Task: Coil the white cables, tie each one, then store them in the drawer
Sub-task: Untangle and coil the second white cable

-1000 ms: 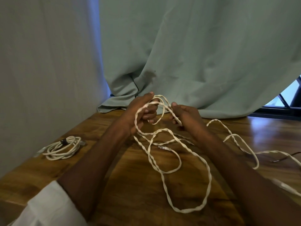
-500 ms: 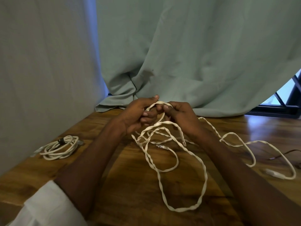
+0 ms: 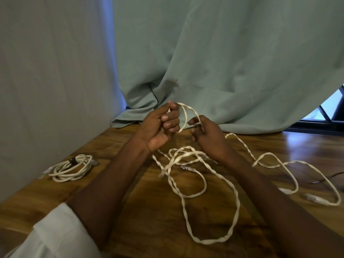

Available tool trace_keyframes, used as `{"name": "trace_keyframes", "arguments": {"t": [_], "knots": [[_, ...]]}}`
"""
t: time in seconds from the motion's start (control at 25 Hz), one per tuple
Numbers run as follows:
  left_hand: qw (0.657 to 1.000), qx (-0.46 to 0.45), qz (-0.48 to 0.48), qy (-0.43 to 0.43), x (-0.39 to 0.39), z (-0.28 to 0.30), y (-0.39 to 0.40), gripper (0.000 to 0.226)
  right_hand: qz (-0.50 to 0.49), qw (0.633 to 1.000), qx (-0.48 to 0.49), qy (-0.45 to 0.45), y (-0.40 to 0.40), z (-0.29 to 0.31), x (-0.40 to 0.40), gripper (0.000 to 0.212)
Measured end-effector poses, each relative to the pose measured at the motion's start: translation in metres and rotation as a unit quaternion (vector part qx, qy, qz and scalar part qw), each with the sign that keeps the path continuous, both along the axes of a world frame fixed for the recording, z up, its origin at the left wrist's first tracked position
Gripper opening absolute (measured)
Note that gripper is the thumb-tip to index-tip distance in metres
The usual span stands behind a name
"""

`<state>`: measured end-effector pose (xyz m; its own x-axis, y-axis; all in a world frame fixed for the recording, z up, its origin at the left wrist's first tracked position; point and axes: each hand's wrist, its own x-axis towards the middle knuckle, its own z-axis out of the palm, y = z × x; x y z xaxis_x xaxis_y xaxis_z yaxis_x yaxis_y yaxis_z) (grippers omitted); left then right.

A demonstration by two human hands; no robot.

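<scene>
White twisted cable [image 3: 210,166] is gripped in the curled fingers of the left hand [image 3: 160,125] and pinched by the right hand [image 3: 206,135]; loose loops are spread over the wooden table [image 3: 149,216].

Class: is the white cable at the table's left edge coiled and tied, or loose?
Coiled and tied: the white cable lies in neat loops, bound by a dark tie.

2 white cables show. The loose twisted cable [image 3: 210,183] sprawls in wide uncoiled loops over the counter [image 3: 130,211] from centre toward 3 o'clock, its top loop raised at 12 o'clock. The coiled cable [image 3: 71,169], bound by a dark tie, lies flat at 9 o'clock.
</scene>
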<state>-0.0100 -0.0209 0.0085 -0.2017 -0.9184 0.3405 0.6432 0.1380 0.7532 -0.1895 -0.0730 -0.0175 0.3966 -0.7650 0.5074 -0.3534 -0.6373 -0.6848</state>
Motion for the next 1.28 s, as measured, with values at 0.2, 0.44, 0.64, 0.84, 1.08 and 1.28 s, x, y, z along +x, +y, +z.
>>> {"name": "trace_keyframes", "arguments": {"t": [0.2,0.44,0.64,0.84,1.08,1.28], "knots": [[0.975,0.011,0.174,0.136,0.006,0.001,-0.004,0.033,-0.025,0.995,-0.056,0.080,0.018,-0.006,0.014,0.038],[0.962,-0.051,0.268,-0.015,0.000,-0.001,-0.008,0.036,0.077,0.983,-0.054,0.155,0.016,-0.008,0.023,0.023],[0.852,-0.110,0.377,-0.346,-0.005,-0.009,-0.007,0.039,0.169,0.966,0.174,0.092,0.021,0.009,0.013,0.035],[0.680,-0.183,0.435,-0.561,0.001,-0.020,-0.008,0.040,0.282,0.896,0.343,-0.018,0.013,0.027,-0.011,0.038],[0.820,-0.108,0.321,-0.462,-0.003,-0.012,-0.001,0.042,0.177,0.953,0.214,-0.121,0.005,0.034,-0.014,0.013],[0.941,-0.076,0.116,-0.309,0.003,-0.007,-0.001,0.049,0.118,0.972,0.022,-0.202,0.002,0.027,-0.015,0.010]]}}
